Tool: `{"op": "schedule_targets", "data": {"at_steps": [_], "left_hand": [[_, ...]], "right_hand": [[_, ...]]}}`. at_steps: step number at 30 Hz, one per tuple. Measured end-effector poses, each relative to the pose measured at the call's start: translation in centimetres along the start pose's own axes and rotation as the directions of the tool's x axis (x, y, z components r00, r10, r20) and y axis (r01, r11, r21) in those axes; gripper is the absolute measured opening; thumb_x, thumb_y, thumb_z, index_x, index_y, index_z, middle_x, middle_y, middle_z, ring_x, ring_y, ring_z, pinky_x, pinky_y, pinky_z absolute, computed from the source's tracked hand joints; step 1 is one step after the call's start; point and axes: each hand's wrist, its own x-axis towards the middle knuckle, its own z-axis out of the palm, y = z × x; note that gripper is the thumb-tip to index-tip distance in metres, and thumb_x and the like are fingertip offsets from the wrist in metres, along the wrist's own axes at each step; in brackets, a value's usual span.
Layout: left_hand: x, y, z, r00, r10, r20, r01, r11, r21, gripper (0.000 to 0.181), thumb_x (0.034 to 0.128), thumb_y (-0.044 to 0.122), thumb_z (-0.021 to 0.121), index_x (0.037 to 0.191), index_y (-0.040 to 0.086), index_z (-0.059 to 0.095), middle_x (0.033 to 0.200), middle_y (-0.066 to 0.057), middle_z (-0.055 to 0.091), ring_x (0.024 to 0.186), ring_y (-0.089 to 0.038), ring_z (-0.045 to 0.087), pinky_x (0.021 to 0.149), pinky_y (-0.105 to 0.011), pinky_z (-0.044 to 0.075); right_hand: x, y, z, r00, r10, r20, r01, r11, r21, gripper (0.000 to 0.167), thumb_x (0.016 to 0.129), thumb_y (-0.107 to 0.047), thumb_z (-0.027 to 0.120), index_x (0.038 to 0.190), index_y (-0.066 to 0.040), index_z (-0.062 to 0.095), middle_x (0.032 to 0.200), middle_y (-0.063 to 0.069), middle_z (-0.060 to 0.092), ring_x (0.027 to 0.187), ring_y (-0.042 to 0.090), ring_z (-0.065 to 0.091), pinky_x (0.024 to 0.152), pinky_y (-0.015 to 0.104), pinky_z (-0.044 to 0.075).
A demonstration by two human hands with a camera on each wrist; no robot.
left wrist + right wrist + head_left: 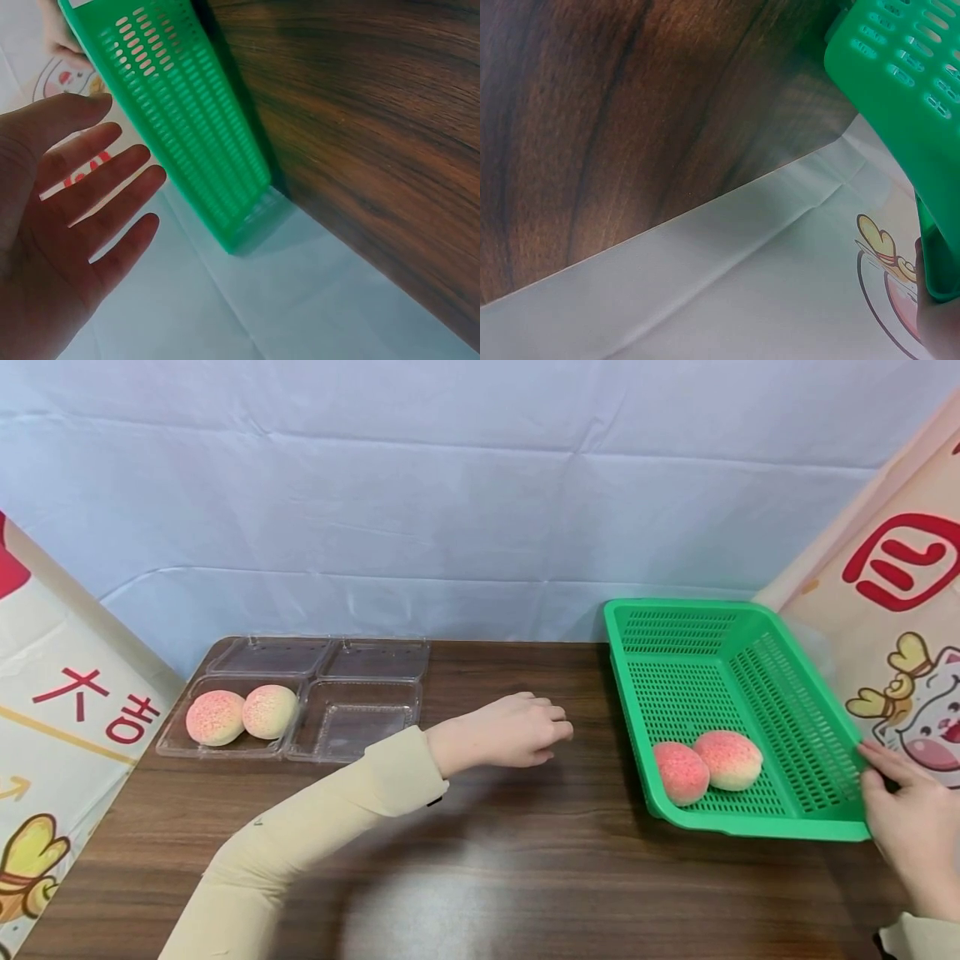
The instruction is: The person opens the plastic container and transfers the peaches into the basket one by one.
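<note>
My left hand (513, 731) hovers over the table between the clear boxes and the basket, holding nothing. Its fingers look loosely spread in the left wrist view, apart from the green plastic basket (142, 112). On the right, my right hand (907, 827) grips the rim of that basket (641, 727) near its front right corner. Two pink-and-cream peaches, a redder one (681, 773) and a paler one (727, 760), lie touching at the basket's front left. Two more peaches, one pinkish (215, 717) and one yellower (270, 711), sit side by side in the left clear plastic box (176, 739).
Beside the left box stands a second clear plastic box (356, 731) with no peach inside; lids lie folded back behind both. The brown wooden table (525, 868) ends at a pale blue cloth (480, 510). Printed sheets (82, 710) flank it on both sides.
</note>
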Motion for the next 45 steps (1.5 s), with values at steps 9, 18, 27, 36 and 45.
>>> {"op": "schedule_targets", "data": {"at_steps": [9, 18, 27, 36, 45], "left_hand": [[-0.7, -0.4, 0.4, 0.999, -0.006, -0.032, 0.006, 1.000, 0.004, 0.025, 0.0846, 0.025, 0.062, 0.107, 0.014, 0.061, 0.094, 0.004, 0.058, 0.089, -0.016, 0.056, 0.077, -0.031, 0.044], [-1.4, -0.6, 0.6, 0.998, -0.006, -0.067, 0.007, 1.000, 0.009, 0.025, 0.0835, 0.025, 0.063, 0.106, 0.013, 0.061, 0.092, 0.004, 0.059, 0.088, -0.015, 0.057, 0.076, -0.031, 0.044], [-1.9, -1.0, 0.6, 0.998, -0.033, -0.050, 0.033, 0.999, -0.007, 0.027, 0.0843, 0.026, 0.062, 0.109, 0.014, 0.061, 0.096, 0.004, 0.059, 0.090, -0.016, 0.056, 0.077, -0.031, 0.044], [-2.6, -1.5, 0.5, 0.997, -0.069, -0.026, 0.068, 0.997, -0.034, 0.027, 0.0842, 0.026, 0.063, 0.109, 0.015, 0.061, 0.099, 0.003, 0.060, 0.092, -0.016, 0.057, 0.076, -0.032, 0.044], [-3.5, -2.0, 0.7, 0.995, -0.095, -0.001, 0.095, 0.994, -0.054, 0.027, 0.0841, 0.026, 0.063, 0.108, 0.014, 0.062, 0.099, 0.003, 0.061, 0.093, -0.016, 0.058, 0.080, -0.034, 0.044]], "right_hand": [[-0.3, 0.0, -0.1, 0.999, -0.047, -0.024, 0.048, 0.999, 0.021, 0.036, 0.087, -0.007, 0.042, 0.117, -0.002, 0.061, 0.130, -0.006, 0.048, 0.119, -0.005, 0.038, 0.067, 0.006, 0.024], [-0.5, 0.0, -0.1, 0.998, -0.055, -0.030, 0.056, 0.997, 0.050, 0.036, 0.088, -0.009, 0.041, 0.118, -0.002, 0.061, 0.110, -0.045, 0.030, 0.121, -0.004, 0.037, 0.091, 0.004, 0.020], [-0.3, 0.0, -0.2, 0.998, -0.064, -0.024, 0.064, 0.998, 0.006, 0.036, 0.088, -0.008, 0.041, 0.117, -0.001, 0.061, 0.128, -0.011, 0.048, 0.107, -0.016, 0.041, 0.061, 0.009, 0.023], [-0.2, -0.1, -0.2, 0.999, -0.049, -0.013, 0.049, 0.999, -0.009, 0.036, 0.087, -0.006, 0.041, 0.117, 0.000, 0.060, 0.125, 0.013, 0.053, 0.086, -0.029, 0.025, 0.054, 0.018, 0.022], [0.0, 0.0, -0.2, 0.996, -0.090, -0.014, 0.090, 0.996, -0.007, 0.035, 0.086, -0.004, 0.041, 0.115, 0.004, 0.060, 0.123, 0.017, 0.053, 0.062, -0.025, 0.017, 0.068, 0.026, 0.025]]}}
